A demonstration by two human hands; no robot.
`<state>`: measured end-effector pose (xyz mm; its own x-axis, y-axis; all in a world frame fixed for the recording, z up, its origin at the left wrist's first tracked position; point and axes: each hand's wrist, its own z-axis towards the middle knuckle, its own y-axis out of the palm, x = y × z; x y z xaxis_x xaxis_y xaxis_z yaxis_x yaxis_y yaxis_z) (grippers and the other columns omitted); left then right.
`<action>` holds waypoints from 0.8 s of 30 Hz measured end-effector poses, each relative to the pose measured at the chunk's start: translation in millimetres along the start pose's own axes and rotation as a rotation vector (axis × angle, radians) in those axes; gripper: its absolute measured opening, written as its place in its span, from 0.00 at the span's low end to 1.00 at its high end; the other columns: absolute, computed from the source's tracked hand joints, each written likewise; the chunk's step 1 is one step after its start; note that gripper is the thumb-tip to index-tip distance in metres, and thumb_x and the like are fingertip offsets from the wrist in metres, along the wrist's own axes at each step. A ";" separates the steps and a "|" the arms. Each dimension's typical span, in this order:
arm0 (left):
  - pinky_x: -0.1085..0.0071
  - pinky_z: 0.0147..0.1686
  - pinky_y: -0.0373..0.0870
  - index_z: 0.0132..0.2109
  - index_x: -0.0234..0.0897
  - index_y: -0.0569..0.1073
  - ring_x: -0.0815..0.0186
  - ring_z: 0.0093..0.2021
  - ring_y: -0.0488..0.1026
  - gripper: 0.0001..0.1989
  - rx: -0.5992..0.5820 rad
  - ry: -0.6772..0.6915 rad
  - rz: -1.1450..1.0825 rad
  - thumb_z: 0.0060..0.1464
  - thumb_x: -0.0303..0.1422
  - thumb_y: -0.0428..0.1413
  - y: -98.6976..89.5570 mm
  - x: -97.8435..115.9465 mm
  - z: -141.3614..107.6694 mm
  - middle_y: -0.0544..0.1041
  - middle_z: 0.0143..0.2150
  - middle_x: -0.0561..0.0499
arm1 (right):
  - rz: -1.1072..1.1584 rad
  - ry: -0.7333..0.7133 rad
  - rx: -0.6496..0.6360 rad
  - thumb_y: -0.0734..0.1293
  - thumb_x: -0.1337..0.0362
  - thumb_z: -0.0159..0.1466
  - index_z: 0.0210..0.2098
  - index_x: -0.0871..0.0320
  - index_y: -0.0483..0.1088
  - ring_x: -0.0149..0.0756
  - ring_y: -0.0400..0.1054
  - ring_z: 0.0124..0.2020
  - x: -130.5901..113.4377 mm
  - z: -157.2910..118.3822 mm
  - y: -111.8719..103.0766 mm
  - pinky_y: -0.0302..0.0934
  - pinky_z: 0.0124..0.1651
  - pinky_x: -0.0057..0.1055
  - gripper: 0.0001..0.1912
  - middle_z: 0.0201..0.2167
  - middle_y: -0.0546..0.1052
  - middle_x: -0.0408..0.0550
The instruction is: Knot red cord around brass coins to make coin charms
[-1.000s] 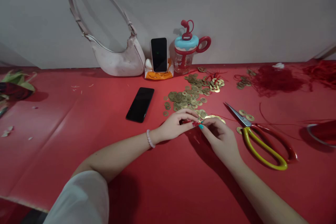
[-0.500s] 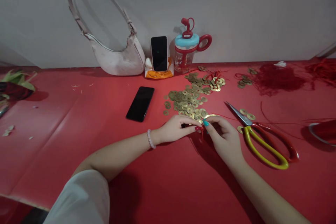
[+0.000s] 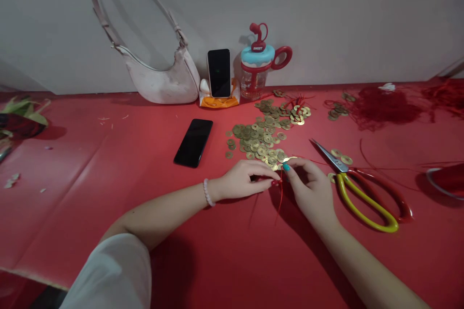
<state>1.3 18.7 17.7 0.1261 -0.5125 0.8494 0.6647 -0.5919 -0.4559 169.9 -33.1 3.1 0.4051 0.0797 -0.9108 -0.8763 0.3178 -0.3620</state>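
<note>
My left hand (image 3: 246,179) pinches a thin red cord (image 3: 280,195) between thumb and fingertips, and the cord's end dangles below the fingers. Close on its right, my right hand (image 3: 312,188) is closed in a pinch around the same cord, which also trails off to the right behind it. Just beyond both hands lies a loose pile of brass coins (image 3: 253,137) with holes in their middles. A pair of scissors (image 3: 357,188) with one yellow and one red handle rests right of my right hand, a few coins (image 3: 341,155) by its blades.
A black phone (image 3: 194,142) lies left of the coins. Along the wall stand a pale handbag (image 3: 163,82), a propped phone (image 3: 219,73) and a cup (image 3: 255,72) with a blue lid. Tangled red thread (image 3: 384,106) and a red spool (image 3: 447,181) are at the right.
A longer end of red cord now hangs below my fingertips. My fingertips have parted slightly, and both hands stay in nearly the same place.
</note>
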 end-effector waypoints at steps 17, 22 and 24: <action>0.73 0.35 0.68 0.39 0.35 0.76 0.68 0.35 0.72 0.10 0.222 -0.128 0.002 0.48 0.28 0.55 2.3 -4.2 1.2 0.77 0.38 0.47 | -0.246 -0.586 -0.068 0.62 0.70 0.58 0.37 0.52 0.69 0.36 0.67 0.33 -14.0 -6.0 -2.1 0.63 0.36 0.36 0.09 0.33 0.69 0.48; 0.75 0.32 0.67 0.38 0.34 0.76 0.69 0.33 0.72 0.09 0.226 -0.125 0.001 0.49 0.29 0.54 2.3 -1.6 1.0 0.77 0.36 0.48 | -0.236 -0.607 0.004 0.62 0.72 0.59 0.33 0.52 0.72 0.34 0.67 0.32 -13.8 -5.3 -2.7 0.64 0.34 0.33 0.09 0.30 0.70 0.46; 0.76 0.30 0.65 0.38 0.34 0.76 0.70 0.31 0.71 0.09 0.238 -0.143 -0.001 0.48 0.28 0.55 2.4 0.0 1.0 0.77 0.35 0.48 | -0.230 -0.614 0.020 0.63 0.73 0.58 0.34 0.52 0.72 0.34 0.68 0.32 -13.3 -5.6 -3.1 0.64 0.33 0.33 0.10 0.30 0.70 0.46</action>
<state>3.6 17.9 16.8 0.2169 -0.4096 0.8861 0.8169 -0.4208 -0.3944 165.8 -40.4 15.2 0.6620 0.5306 -0.5294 -0.7469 0.4081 -0.5250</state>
